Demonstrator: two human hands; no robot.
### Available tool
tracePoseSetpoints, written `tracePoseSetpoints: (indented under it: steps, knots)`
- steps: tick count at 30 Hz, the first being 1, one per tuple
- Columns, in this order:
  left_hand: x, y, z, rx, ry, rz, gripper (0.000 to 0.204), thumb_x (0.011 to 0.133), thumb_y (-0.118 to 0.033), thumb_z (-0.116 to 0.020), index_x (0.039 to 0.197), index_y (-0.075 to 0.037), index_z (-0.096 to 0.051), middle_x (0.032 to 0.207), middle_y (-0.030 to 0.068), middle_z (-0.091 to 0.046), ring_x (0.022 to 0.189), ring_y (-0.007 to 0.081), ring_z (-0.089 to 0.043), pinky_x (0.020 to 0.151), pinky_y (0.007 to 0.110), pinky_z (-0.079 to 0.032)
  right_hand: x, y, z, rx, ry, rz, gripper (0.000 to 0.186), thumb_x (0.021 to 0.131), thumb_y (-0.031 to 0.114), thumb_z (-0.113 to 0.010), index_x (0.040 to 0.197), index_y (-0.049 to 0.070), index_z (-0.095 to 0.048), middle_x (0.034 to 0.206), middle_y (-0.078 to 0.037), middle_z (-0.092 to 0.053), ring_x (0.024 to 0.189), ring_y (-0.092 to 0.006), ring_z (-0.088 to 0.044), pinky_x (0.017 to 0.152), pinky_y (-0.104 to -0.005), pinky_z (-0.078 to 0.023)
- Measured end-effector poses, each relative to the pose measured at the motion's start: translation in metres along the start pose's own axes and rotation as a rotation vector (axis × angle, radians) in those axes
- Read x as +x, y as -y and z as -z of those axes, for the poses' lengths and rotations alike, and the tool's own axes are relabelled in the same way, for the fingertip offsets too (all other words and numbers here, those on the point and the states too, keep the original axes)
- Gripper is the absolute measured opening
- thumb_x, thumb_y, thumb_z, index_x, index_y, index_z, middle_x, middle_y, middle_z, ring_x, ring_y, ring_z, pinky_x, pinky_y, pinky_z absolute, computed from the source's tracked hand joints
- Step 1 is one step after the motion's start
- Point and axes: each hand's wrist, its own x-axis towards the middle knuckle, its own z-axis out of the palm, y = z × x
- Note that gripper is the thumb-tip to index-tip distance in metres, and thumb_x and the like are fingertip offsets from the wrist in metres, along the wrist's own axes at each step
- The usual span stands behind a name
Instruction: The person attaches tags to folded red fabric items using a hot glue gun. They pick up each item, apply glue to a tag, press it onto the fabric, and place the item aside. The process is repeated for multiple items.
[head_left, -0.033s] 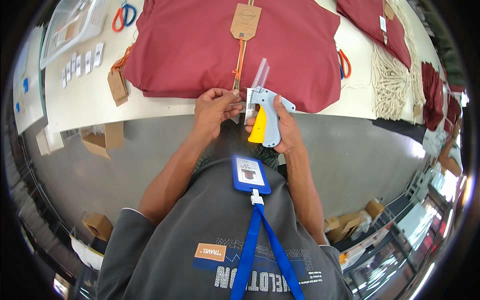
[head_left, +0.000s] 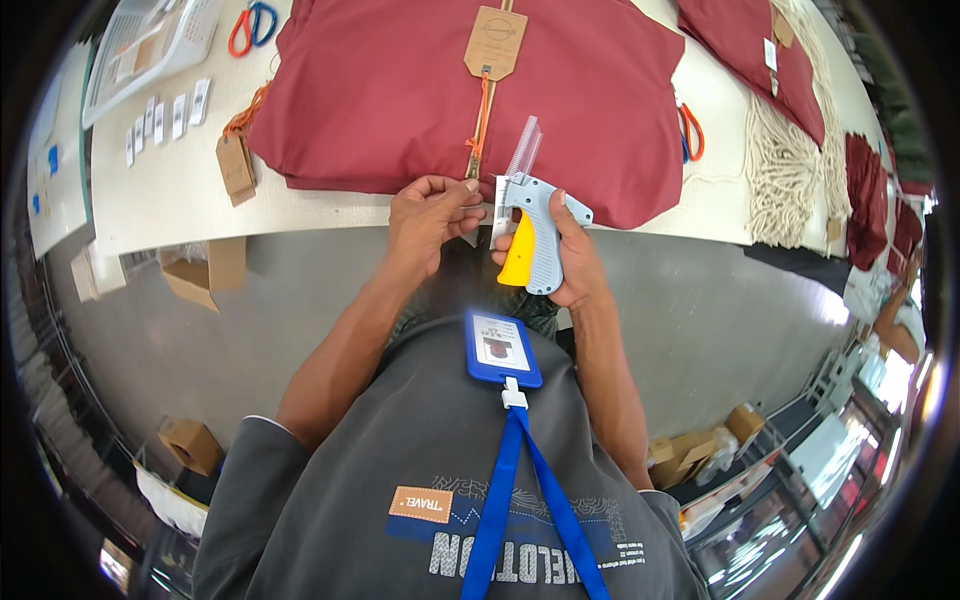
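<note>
My right hand [head_left: 577, 255] is wrapped round a grey tagging gun [head_left: 545, 235] with a yellow trigger, a clear strip of fasteners standing up from its top. At the gun's front, a white tag [head_left: 501, 207] hangs upright. My left hand [head_left: 430, 218] is closed in a pinch at the near edge of a maroon zippered fabric piece [head_left: 370, 110], just below the zipper pull [head_left: 473, 165]. What lies between its fingertips is partly hidden. A brown card tag [head_left: 495, 43] on an orange cord lies along the zipper.
On the white table [head_left: 150, 215] are a plastic basket [head_left: 180, 45], several white labels [head_left: 179, 115], brown tags [head_left: 236, 170] with orange cord, and scissors at left [head_left: 262, 22] and right [head_left: 692, 132]. Another maroon piece [head_left: 740, 40] with cream fringe [head_left: 780, 175] lies right. A cardboard box [head_left: 205, 275] stands below.
</note>
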Motion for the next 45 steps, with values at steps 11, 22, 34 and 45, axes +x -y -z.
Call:
tracePoseSetpoints:
  steps: [11,22,34,45]
  knots:
    - [-0.002,0.02,0.001,0.076,-0.048,-0.227,0.009,0.097,-0.01,-0.07,0.101,-0.002,-0.067,0.089,0.0074,-0.074,0.07,0.0113,-0.071,0.059,0.022,-0.056,0.01,0.021,0.022,-0.116,0.156,-0.186,0.063,0.103,0.056,-0.052,0.126,-0.002,-0.06,0.096,-0.016,-0.071,0.082,-0.0245,-0.074,0.073,-0.0404,-0.065]
    - [-0.009,0.033,0.008,0.077,0.026,-0.426,0.015,0.101,-0.018,-0.067,0.105,-0.003,-0.066,0.088,0.0044,-0.073,0.063,0.007,-0.066,0.054,0.018,-0.049,0.017,0.033,0.028,-0.188,0.232,-0.297,0.063,0.103,0.057,-0.052,0.125,-0.002,-0.06,0.095,-0.016,-0.071,0.082,-0.0241,-0.074,0.075,-0.0403,-0.065]
    - [-0.014,0.026,0.007,0.305,-0.029,-0.516,0.015,0.099,-0.018,-0.069,0.101,-0.004,-0.065,0.087,0.002,-0.07,0.064,0.0071,-0.064,0.056,0.021,-0.047,0.017,0.032,0.024,-0.19,0.247,-0.287,0.064,0.104,0.058,-0.05,0.126,-0.001,-0.06,0.091,-0.016,-0.072,0.079,-0.025,-0.075,0.072,-0.0384,-0.065]
    - [-0.011,0.027,0.01,0.291,0.036,-0.522,0.012,0.101,-0.015,-0.066,0.102,-0.003,-0.064,0.089,0.0019,-0.069,0.07,0.0081,-0.064,0.063,0.022,-0.049,0.018,0.028,0.029,-0.165,0.244,-0.313,0.065,0.103,0.058,-0.05,0.127,-0.001,-0.059,0.093,-0.017,-0.072,0.08,-0.025,-0.075,0.073,-0.0387,-0.065]
